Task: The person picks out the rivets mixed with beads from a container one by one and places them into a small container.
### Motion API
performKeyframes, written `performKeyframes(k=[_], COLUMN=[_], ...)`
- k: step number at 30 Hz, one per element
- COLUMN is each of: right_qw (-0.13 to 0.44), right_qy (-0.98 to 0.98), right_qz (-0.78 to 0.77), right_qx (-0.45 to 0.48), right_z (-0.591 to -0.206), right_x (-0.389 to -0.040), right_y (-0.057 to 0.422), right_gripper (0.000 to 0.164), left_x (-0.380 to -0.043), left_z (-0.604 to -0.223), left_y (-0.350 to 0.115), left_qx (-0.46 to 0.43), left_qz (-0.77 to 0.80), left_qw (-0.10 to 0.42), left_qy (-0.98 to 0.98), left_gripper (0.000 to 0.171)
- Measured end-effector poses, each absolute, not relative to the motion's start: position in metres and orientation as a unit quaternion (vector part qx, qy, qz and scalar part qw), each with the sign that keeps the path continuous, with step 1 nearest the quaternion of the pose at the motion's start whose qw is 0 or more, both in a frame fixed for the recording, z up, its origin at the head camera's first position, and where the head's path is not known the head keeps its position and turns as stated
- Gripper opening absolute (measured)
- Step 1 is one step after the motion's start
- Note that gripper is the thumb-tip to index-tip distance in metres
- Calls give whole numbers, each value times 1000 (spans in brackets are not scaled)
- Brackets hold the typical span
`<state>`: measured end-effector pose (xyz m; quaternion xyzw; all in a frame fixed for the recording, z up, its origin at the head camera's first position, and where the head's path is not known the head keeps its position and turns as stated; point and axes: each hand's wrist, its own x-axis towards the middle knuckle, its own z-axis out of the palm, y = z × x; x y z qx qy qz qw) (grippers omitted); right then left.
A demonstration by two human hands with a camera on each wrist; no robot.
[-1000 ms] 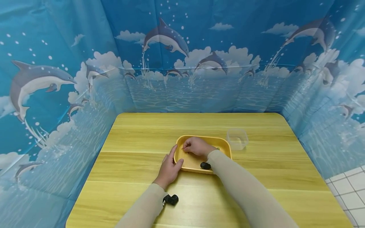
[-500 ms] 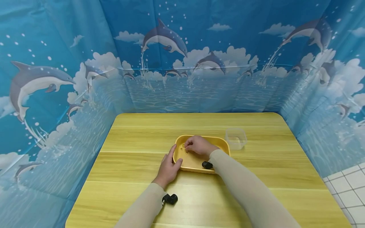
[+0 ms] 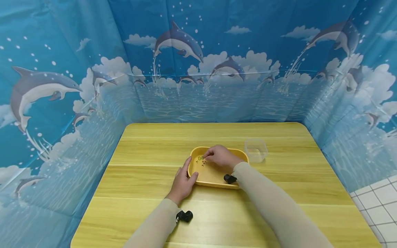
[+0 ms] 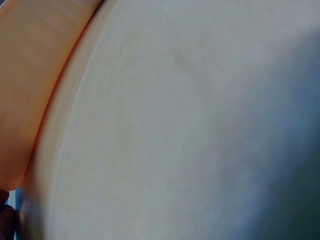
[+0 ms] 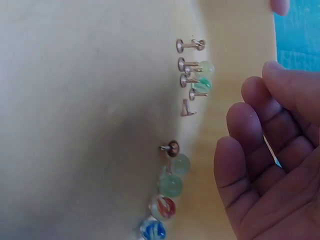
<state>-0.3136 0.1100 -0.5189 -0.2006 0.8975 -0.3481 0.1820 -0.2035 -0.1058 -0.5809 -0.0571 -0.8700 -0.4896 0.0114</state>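
My left hand (image 3: 183,184) rests at the left end of the yellow tray (image 3: 214,185). Its fingers lie fairly straight along the outer side, the thumb at the front rim. Over the tray is my right hand (image 3: 221,156), its fingertips near a green marble (image 3: 202,157) and a yellowish one (image 3: 199,158). Seen from the right wrist, its fingers are loosely bent and nothing shows in them. Several brass-coloured thumbtacks (image 5: 187,65) lie around those two marbles. Along the tray wall sit more marbles: pale green (image 5: 171,185), red-and-white (image 5: 163,208) and blue (image 5: 153,230).
A clear plastic box (image 3: 256,151) stands behind the tray's right end on the wooden table (image 3: 149,148). Dolphin-printed curtains (image 3: 198,96) surround the back and sides. Black wrist cameras (image 3: 185,216) hang from both sleeves.
The right hand has moved slightly right and back from the tray's left end. More thumbtacks and the yellowish and green marbles now show there. The left hand stays in place.
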Motion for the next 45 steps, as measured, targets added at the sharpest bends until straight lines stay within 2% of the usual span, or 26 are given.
performKeyframes(k=[7, 20, 27, 37, 45], right_qw=[158, 123, 93, 75, 76], right_qy=[904, 908, 913, 922, 926], right_qz=[-348, -375, -379, -375, -367], right_qx=[-192, -144, -118, -61, -35], right_z=[-507, -482, -475, -479, -487], right_x=[-313, -317, -319, -324, -320], right_y=[125, 184, 215, 265, 285], right_gripper=[23, 30, 28, 38, 40], left_x=[-205, -204, -204, -204, -203], left_z=[-583, -581, -582, -583, -583], left_y=[-105, -108, -108, -106, -105], left_qx=[-55, -56, -58, -55, -55], left_qz=[-489, -498, -500, -497, -495], left_qw=[14, 8, 7, 10, 8], left_qy=[-870, -866, -864, -866, -867], left_gripper=[71, 72, 72, 72, 71])
